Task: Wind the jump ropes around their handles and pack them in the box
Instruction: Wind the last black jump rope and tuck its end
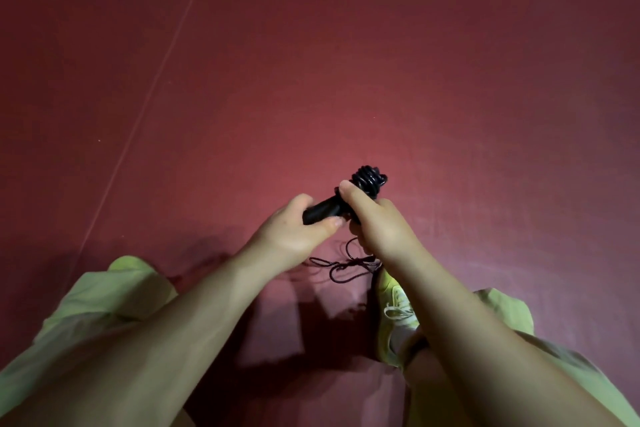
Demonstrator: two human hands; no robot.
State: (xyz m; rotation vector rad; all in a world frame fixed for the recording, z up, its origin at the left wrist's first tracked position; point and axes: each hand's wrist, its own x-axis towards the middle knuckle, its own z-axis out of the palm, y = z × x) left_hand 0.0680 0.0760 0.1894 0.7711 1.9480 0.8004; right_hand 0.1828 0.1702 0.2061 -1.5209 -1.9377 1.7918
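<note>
I hold a black jump rope above the red floor. My left hand (pixel 298 229) grips the near end of the black handles (pixel 320 211). My right hand (pixel 375 224) wraps around them further up, thumb pressed against the coil of wound rope (pixel 367 177) at the far end. A loose length of thin black rope (pixel 346 265) trails from under my right hand and lies in loops on the floor between my feet. No box is in view.
Red floor (pixel 311 62) fills the view, with a thin pale seam line (pixel 152 87) running diagonally at the left. My legs in light green trousers (pixel 97 302) and a yellow-green shoe (pixel 394 312) are at the bottom.
</note>
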